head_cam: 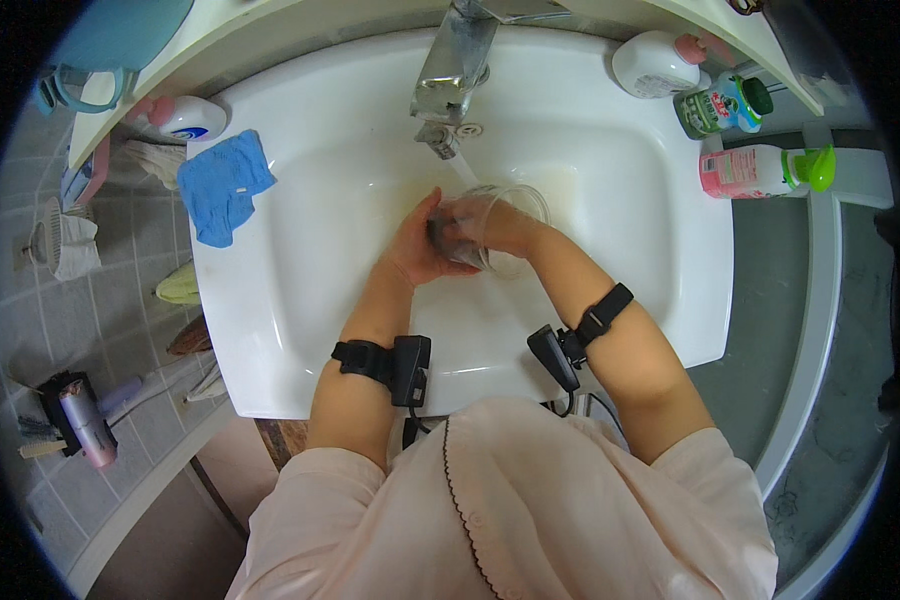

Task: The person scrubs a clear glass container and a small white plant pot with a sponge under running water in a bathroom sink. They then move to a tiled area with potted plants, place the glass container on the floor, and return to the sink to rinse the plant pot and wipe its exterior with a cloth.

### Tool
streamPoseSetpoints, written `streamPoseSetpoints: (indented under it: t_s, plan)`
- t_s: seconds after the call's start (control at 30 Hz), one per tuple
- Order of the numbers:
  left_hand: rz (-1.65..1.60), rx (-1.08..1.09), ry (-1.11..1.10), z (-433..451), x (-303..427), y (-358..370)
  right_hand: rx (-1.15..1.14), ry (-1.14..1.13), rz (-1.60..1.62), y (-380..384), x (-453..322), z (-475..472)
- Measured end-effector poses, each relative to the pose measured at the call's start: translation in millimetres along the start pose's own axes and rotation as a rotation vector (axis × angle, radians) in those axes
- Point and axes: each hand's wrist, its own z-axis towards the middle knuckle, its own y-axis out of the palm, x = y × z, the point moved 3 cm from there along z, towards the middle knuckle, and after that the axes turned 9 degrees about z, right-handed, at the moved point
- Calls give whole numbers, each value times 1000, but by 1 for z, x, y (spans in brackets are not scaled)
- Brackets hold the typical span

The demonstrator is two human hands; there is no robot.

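Observation:
My left hand [420, 244] holds a clear, see-through container [495, 232] around its base, over the basin of a white washbasin [307, 240]. The container lies tilted on its side, its round mouth facing right. My right hand [495, 221] reaches in through that mouth; its fingers show blurred through the wall, near something dark at the bottom that I cannot make out. Water runs from a chrome faucet [450, 82] just above the container and my right hand.
A blue cloth [225, 187] lies on the left rim. White pump bottles stand at the back left [191, 118] and back right [652, 64]. A green bottle [709, 109] and a pink-and-white pump bottle [750, 171] are at the right edge. A shelf [300, 30] curves behind the basin.

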Motion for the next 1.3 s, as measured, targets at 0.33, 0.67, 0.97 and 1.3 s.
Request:
streamPoseSetpoints:
  t_s: [0.33, 0.67, 0.97, 1.3]
  plan:
    - [-54, -192, -62, 5, 7, 0, 118, 149, 504, -2, 15, -13]
    - [-6, -71, 100, 10, 0, 3, 217, 97, 281, 1, 9, -18]
    - [162, -179, 416, 1, 4, 5, 431, -226, 272, -5, 37, 3]
    - [76, 30, 144, 9, 9, -2, 171, 18, 420, 11, 0, -10]
